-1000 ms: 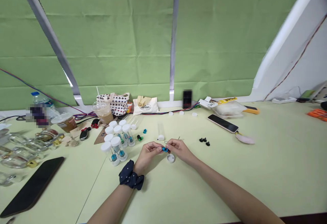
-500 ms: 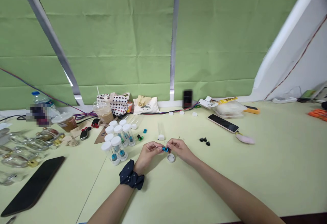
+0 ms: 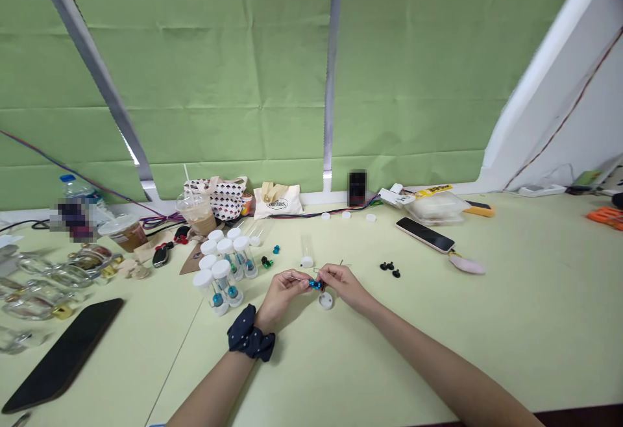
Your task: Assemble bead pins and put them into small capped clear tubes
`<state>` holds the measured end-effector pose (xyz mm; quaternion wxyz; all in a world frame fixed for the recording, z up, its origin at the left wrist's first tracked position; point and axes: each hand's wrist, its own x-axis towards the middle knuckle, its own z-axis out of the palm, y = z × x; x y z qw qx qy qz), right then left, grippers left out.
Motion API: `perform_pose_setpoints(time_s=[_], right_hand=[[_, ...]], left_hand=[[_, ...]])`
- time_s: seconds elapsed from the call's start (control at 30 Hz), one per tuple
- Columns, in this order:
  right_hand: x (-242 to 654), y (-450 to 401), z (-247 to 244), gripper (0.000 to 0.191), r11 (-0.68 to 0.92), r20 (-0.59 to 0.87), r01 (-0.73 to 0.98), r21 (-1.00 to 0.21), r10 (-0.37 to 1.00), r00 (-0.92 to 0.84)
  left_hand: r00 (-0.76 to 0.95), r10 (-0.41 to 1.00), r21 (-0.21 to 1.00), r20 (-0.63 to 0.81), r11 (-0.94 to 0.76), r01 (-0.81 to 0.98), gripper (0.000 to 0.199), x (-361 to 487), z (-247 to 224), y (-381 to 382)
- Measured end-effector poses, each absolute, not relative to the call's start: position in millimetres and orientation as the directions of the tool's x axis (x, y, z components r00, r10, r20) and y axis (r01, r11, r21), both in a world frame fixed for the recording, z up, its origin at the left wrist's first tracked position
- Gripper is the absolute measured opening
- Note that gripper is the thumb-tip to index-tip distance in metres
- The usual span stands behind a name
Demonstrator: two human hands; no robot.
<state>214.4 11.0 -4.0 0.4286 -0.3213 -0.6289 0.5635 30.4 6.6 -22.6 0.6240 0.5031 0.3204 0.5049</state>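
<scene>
Centrally, just below the middle of the frame, a shiny blue piece (image 3: 315, 283) sits between the two hands. The left hand (image 3: 280, 296), a dark dotted scrunchie (image 3: 249, 335) at its wrist, has its fingers (image 3: 298, 289) pinched closed on the piece's left end; a thin rod (image 3: 294, 276) runs along them. The right hand (image 3: 343, 284) has its fingers closed at the other end, the exact grip too small to tell. Just below them lies a round white cap (image 3: 326, 301) on the tabletop (image 3: 428, 375). White-capped tubes (image 3: 221, 272) cluster left of centre; three black pieces (image 3: 390, 268) lie right of the hands.
</scene>
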Motion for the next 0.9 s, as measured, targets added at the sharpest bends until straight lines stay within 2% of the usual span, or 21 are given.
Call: perform_pose_setpoints(time_s=[0.9], right_hand=[[214.4,12.3,-7.2,0.036,0.166,0.177,-0.063,-0.984,0.883,-0.435]], left_hand=[[0.290,0.951,0.948,0.108,-0.010,-0.319,0.018,30.3,-22.8,6.2]])
